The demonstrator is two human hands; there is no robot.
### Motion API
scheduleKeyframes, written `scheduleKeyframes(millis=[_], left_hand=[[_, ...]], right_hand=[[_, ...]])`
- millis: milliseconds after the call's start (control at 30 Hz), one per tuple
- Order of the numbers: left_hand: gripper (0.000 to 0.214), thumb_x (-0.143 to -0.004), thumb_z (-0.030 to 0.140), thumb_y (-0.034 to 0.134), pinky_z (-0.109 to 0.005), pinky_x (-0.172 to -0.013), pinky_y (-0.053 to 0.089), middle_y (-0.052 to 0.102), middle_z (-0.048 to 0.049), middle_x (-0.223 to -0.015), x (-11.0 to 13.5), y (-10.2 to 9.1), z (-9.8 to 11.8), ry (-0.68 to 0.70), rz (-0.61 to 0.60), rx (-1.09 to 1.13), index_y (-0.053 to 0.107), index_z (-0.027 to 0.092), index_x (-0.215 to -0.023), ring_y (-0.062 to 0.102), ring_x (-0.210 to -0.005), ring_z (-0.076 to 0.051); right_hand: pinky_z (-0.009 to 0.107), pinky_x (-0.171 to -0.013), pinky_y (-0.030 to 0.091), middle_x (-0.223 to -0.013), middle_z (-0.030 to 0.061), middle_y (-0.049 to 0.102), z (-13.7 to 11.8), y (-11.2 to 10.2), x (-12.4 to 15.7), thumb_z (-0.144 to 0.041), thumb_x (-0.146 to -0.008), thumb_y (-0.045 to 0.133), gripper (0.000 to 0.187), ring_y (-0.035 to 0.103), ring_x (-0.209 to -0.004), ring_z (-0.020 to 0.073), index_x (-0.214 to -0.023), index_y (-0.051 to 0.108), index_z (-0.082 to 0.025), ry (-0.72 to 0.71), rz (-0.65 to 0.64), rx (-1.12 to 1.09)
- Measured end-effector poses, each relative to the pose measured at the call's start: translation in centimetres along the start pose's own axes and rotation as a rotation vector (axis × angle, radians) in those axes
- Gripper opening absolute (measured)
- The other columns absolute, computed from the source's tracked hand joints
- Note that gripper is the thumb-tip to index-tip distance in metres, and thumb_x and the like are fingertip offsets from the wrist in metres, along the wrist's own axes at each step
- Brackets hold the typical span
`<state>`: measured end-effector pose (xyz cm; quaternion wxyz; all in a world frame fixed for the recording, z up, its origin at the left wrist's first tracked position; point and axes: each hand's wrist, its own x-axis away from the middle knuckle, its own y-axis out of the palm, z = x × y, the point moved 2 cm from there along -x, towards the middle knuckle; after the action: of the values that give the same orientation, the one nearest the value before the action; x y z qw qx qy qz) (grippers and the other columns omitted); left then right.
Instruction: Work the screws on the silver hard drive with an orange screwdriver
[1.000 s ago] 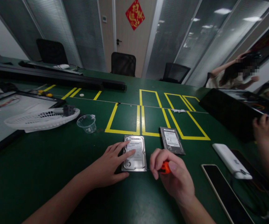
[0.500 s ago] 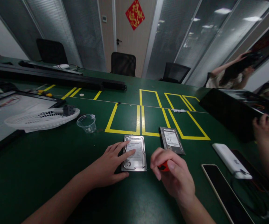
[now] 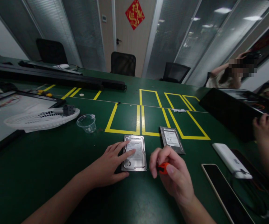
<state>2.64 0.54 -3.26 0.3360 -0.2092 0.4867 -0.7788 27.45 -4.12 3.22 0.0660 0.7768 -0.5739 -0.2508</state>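
Note:
A silver hard drive (image 3: 135, 153) lies flat on the green table (image 3: 55, 161) in front of me. My left hand (image 3: 108, 165) rests on its left edge, fingers spread flat across the label. To the drive's right, my right hand (image 3: 171, 174) is curled around an orange-handled tool (image 3: 163, 168), whose tip points toward the drive's lower right corner. A second, darker hard drive (image 3: 171, 140) lies a little farther back on the right.
Yellow tape boxes (image 3: 148, 118) mark the table behind the drives. A clear plastic cup (image 3: 87, 123) and a white basket (image 3: 41, 119) sit at left. A white power bank (image 3: 231, 161) and a phone (image 3: 225, 193) lie at right, beside another person's arm (image 3: 268, 146).
My right hand has turned slightly around the orange tool, its fingers shifting. The left hand and both drives have stayed put.

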Motion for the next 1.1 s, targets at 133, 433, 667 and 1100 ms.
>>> scheduleKeyframes(millis=[133,433,667,1100], left_hand=[[0.093,-0.099,0.038,0.085,-0.071,-0.132,0.033,0.018,-0.0101,-0.19,-0.03,0.13,-0.03,0.005,0.003,-0.005,0.037,0.041,-0.179,0.028,-0.169,-0.048],[0.095,-0.099,0.039,0.084,-0.072,-0.132,0.033,0.015,-0.0086,-0.191,-0.02,-0.01,-0.02,-0.017,-0.026,-0.006,0.034,0.043,-0.18,0.024,-0.171,-0.048],[0.096,-0.099,0.039,0.085,-0.073,-0.131,0.034,0.016,-0.0085,-0.191,-0.08,0.11,-0.08,-0.002,-0.003,-0.01,0.034,0.043,-0.18,0.027,-0.17,-0.049],[0.094,-0.098,0.039,0.085,-0.071,-0.131,0.035,0.019,-0.0103,-0.19,-0.02,0.11,-0.11,0.019,0.015,-0.018,0.037,0.041,-0.179,0.029,-0.169,-0.048]], right_hand=[[0.031,-0.059,0.034,-0.093,0.003,0.075,0.09,0.07,-0.05,-0.041,-0.107,0.074,0.018,0.05,-0.057,0.0124,-0.102,0.072,-0.023,0.016,0.015,-0.051],[0.035,-0.06,0.033,-0.088,0.0085,0.068,-0.25,-0.09,-0.02,-0.043,-0.113,0.054,0.042,0.045,-0.064,0.0172,-0.099,0.084,-0.016,-0.021,0.003,0.003],[0.033,-0.064,0.04,-0.089,0.0046,0.07,-0.16,-0.15,-0.01,-0.042,-0.107,0.074,0.024,0.058,-0.067,0.0163,-0.097,0.074,-0.02,-0.034,0.02,0.05],[0.035,-0.062,0.034,-0.094,0.0087,0.07,-0.65,0.04,0.21,-0.044,-0.114,0.051,0.043,0.047,-0.064,0.0156,-0.1,0.081,-0.017,-0.008,-0.013,-0.019]])
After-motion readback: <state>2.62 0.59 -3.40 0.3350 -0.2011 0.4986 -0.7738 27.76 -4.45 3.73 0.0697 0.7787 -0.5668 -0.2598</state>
